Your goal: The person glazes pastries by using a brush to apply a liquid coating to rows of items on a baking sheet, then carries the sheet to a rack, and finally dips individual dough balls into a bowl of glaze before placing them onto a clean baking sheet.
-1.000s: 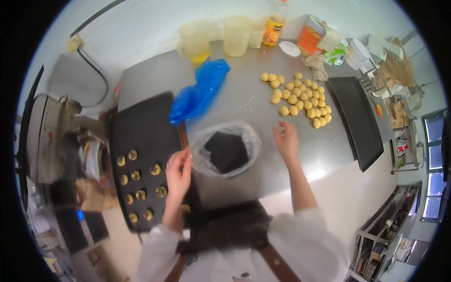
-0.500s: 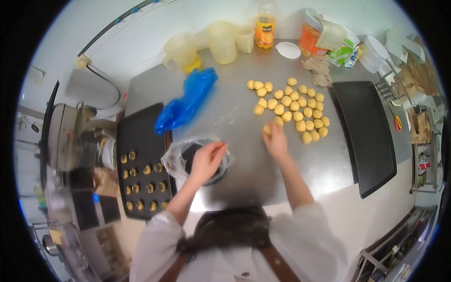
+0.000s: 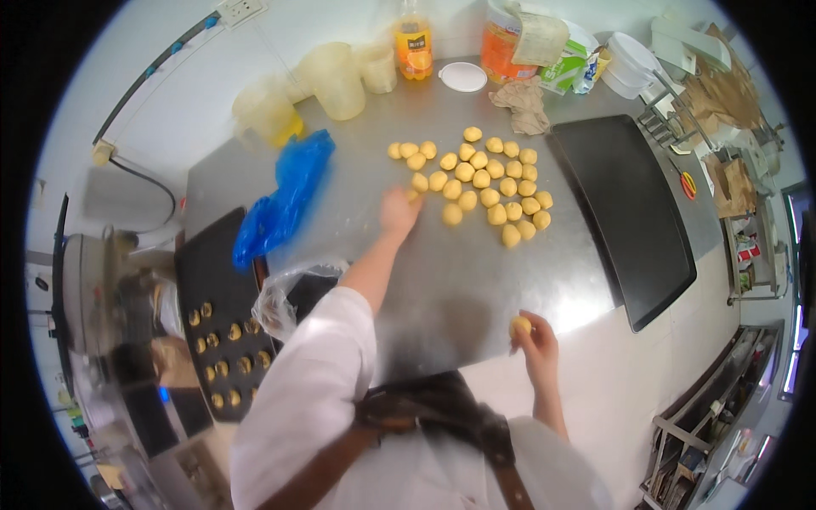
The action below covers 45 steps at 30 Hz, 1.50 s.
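Many yellow dough balls (image 3: 482,178) lie grouped on the steel table. My left hand (image 3: 399,214) is stretched out to the near-left edge of the group, with a dough ball (image 3: 413,195) at its fingertips. Motion smears these fingers, so their grip is unclear. Closer to my body, past the table's front edge, my right hand (image 3: 539,347) pinches a single dough ball (image 3: 520,326) between thumb and fingers. A clear plastic bag (image 3: 276,308) lines a dark bowl beside my left forearm, which partly hides it.
At left, a black baking tray (image 3: 197,274) carries several small dark-topped pastries. A crumpled blue plastic bag (image 3: 285,200) lies by it. Another black tray (image 3: 629,217) is at right. Jugs (image 3: 333,83), an orange drink bottle (image 3: 414,47) and a cloth (image 3: 523,104) line the back.
My left hand has left the plastic-lined bowl and reached forward to the dough balls. The right hand has drawn back from the group with one ball. The view has shifted to the right.
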Each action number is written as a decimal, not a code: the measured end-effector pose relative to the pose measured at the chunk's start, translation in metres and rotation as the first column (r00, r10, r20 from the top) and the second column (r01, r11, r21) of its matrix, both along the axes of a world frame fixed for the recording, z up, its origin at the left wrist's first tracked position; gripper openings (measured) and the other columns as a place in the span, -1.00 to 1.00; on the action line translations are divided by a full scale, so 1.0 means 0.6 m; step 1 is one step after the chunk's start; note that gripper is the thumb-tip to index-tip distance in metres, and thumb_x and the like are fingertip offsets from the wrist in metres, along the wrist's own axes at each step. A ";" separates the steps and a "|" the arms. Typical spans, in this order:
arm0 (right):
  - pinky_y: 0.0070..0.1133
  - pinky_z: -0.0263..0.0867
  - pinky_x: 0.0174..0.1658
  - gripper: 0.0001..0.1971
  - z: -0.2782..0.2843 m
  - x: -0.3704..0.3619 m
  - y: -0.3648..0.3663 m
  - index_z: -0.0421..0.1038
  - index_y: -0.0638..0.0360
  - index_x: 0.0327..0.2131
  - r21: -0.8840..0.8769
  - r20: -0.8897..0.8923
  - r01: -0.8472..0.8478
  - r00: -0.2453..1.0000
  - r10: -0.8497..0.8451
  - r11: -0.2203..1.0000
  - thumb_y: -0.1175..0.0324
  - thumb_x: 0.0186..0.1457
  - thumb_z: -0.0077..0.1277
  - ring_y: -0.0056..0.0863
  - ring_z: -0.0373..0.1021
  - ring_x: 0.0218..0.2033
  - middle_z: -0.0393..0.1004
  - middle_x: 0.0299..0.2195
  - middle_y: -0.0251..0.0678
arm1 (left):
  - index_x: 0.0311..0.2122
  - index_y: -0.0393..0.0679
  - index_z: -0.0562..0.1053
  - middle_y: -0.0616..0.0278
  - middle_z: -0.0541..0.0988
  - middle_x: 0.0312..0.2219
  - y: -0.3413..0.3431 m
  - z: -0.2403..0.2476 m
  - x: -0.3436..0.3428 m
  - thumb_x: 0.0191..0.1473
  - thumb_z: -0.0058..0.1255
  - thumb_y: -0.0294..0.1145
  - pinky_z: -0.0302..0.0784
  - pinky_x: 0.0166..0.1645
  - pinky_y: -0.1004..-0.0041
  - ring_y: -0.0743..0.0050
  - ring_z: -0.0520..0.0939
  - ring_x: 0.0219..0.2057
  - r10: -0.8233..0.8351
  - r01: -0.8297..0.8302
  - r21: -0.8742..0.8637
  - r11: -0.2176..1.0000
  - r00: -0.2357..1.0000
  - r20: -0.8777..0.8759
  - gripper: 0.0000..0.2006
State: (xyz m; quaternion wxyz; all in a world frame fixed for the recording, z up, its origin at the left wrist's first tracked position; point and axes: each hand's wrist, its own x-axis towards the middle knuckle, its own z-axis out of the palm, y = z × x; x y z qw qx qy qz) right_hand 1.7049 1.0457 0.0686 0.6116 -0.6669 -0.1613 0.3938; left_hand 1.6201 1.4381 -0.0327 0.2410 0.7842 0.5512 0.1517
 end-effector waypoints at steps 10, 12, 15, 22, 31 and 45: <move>-0.56 0.38 -0.25 -0.62 0.037 -0.160 0.168 0.30 0.26 0.10 0.343 -0.389 -0.319 0.808 0.443 0.884 0.43 0.23 0.01 -0.48 0.41 -0.28 0.46 -0.15 -0.21 | 0.11 -0.20 0.30 0.14 0.55 -0.17 -0.135 0.247 -0.422 0.22 0.08 -0.21 0.58 -0.23 0.49 0.37 0.65 -0.29 0.473 0.350 -0.672 0.653 0.504 0.723 -0.55; -0.57 0.39 -0.25 -0.62 0.050 -0.211 0.210 0.33 0.23 0.08 0.378 -0.352 -0.394 0.776 0.523 0.838 0.49 0.18 0.08 -0.50 0.43 -0.25 0.48 -0.13 -0.23 | 0.13 -0.20 0.29 0.12 0.53 -0.13 -0.148 0.255 -0.510 0.24 0.05 -0.26 0.59 -0.16 0.47 0.36 0.64 -0.22 0.514 0.447 -0.642 0.623 0.385 0.767 -0.57; -0.55 0.40 -0.22 -0.58 0.059 -0.284 0.257 0.31 0.24 0.10 0.364 -0.190 -0.528 0.764 0.616 0.767 0.49 0.17 0.08 -0.49 0.43 -0.27 0.46 -0.14 -0.23 | 0.15 -0.20 0.32 0.11 0.50 -0.09 -0.158 0.244 -0.586 0.24 0.04 -0.30 0.58 -0.05 0.47 0.38 0.62 -0.16 0.509 0.458 -0.641 0.615 0.391 0.767 -0.58; -0.49 0.44 -0.22 -0.52 -0.010 -0.380 0.319 0.34 0.20 0.03 -0.165 0.462 -0.541 0.697 0.549 0.825 0.33 0.05 0.24 -0.44 0.50 -0.30 0.54 -0.21 -0.20 | 0.00 -0.21 0.45 0.16 0.60 -0.30 -0.171 0.188 -0.616 0.01 0.26 -0.42 0.55 -0.17 0.45 0.33 0.65 -0.30 0.044 0.251 -0.378 0.891 0.782 0.622 -0.58; -0.31 0.40 -0.17 -0.78 -0.065 -0.403 0.347 0.44 0.23 -0.32 -0.468 0.828 -0.488 0.049 0.559 0.737 0.40 -0.07 0.22 -0.11 0.45 -0.23 0.50 -0.35 -0.10 | -0.28 -0.07 0.52 0.13 0.55 -0.28 -0.163 0.093 -0.539 -0.16 0.19 -0.47 0.49 -0.07 0.19 0.03 0.53 -0.15 -0.406 0.426 0.185 0.885 0.903 -0.138 -0.76; -0.57 0.43 -0.08 -0.43 0.063 -0.509 0.405 0.21 0.22 0.17 0.215 0.159 -0.771 0.633 0.758 0.599 0.57 0.09 0.16 -0.51 0.48 -0.14 0.49 -0.09 -0.25 | 0.24 -0.17 0.28 0.36 0.51 -0.24 -0.125 0.219 -0.826 -0.01 0.24 -0.64 0.54 -0.01 0.51 0.61 0.55 -0.20 0.152 0.370 -0.396 0.841 0.541 0.827 -0.33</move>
